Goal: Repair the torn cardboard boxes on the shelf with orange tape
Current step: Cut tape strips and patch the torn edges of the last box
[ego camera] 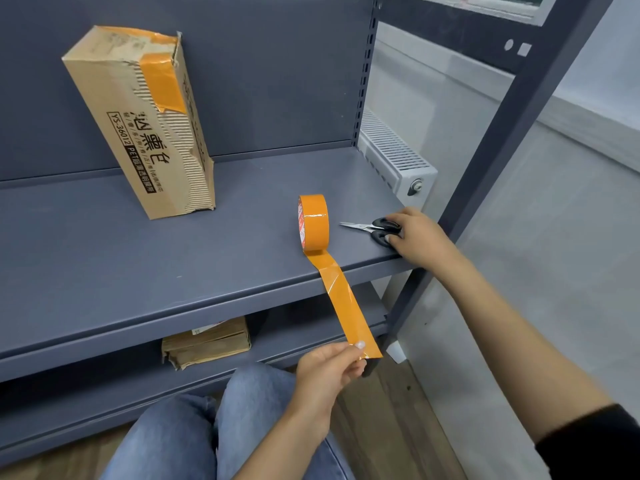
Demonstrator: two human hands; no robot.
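Observation:
A torn cardboard box stands tilted at the back left of the grey shelf, with orange tape on its top and side. An orange tape roll stands on edge near the shelf's front right. A strip of tape runs from the roll over the shelf edge down to my left hand, which pinches its free end. My right hand rests on the black handles of the scissors, which lie on the shelf right of the roll, blades pointing left.
A flattened cardboard box lies on the lower shelf. The shelf's upright post stands at the right, with a white radiator behind it. My knees in jeans are below the shelf's front edge.

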